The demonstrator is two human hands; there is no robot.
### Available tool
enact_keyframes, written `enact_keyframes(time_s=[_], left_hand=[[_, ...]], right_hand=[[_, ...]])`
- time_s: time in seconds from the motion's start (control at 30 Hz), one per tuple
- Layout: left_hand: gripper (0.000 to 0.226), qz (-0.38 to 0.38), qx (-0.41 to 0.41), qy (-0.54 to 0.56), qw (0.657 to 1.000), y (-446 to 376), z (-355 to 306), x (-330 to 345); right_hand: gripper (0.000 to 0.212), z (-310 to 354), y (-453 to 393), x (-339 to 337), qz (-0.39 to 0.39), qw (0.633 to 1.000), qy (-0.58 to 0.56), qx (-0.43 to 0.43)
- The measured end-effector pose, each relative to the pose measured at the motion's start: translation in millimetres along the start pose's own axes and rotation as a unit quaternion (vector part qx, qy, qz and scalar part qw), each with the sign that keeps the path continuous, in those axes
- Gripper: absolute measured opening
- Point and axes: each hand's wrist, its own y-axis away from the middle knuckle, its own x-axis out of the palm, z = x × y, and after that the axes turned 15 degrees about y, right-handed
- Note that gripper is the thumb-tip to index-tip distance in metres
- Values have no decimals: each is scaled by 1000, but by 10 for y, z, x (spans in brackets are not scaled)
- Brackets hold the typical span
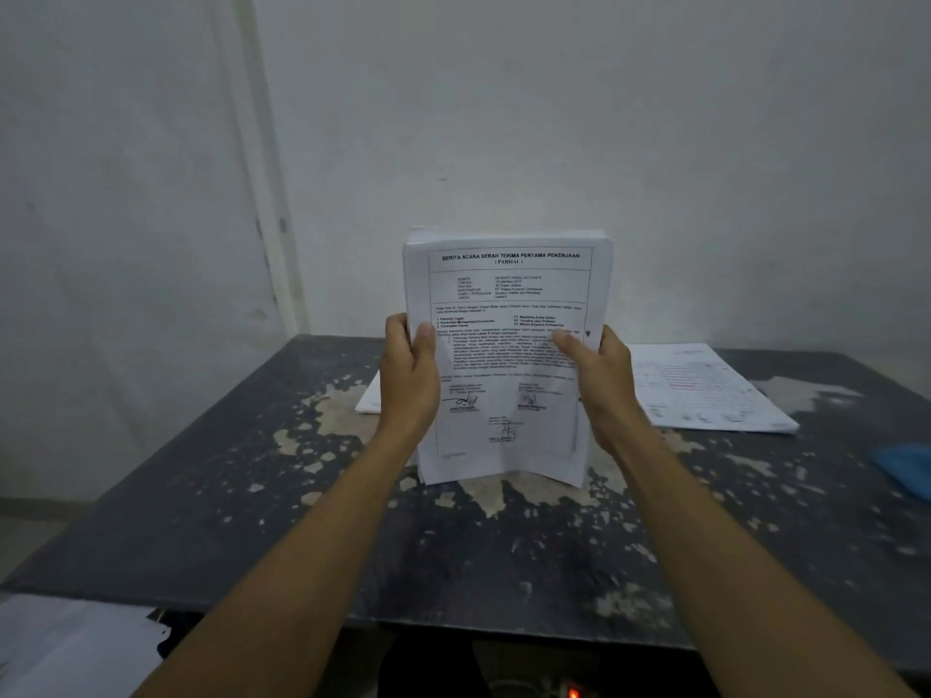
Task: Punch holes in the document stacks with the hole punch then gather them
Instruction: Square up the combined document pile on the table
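I hold a thick stack of printed documents (pixel 504 294) upright above the middle of the table, its bottom edge close to or on the tabletop. My left hand (pixel 409 375) grips the stack's left edge, thumb on the front page. My right hand (pixel 599 380) grips the right edge the same way. A second document stack (pixel 705 390) lies flat on the table behind and to the right. Another sheet's corner (pixel 370 400) shows behind my left hand. No hole punch is in view.
The dark table (pixel 252 496) has worn, peeling patches. A blue object (pixel 907 468) lies at the right edge. White papers (pixel 70 647) sit low at the near left. A pale wall stands right behind the table.
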Motion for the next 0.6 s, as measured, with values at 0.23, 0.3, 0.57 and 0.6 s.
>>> enact_keyframes(time_s=[0.23, 0.3, 0.57, 0.6], left_hand=[[15, -19, 35, 23, 999, 58, -119, 160], [17, -11, 28, 30, 999, 78, -117, 162], [21, -21, 36, 23, 999, 131, -128, 261], [21, -24, 42, 24, 999, 126, -141, 276]], right_hand=[[14, 120, -50, -19, -36, 998, 20, -37], [14, 111, -32, -67, -43, 999, 4, -29], [13, 98, 23, -97, -42, 999, -25, -7], [11, 110, 11, -111, -46, 999, -20, -11]])
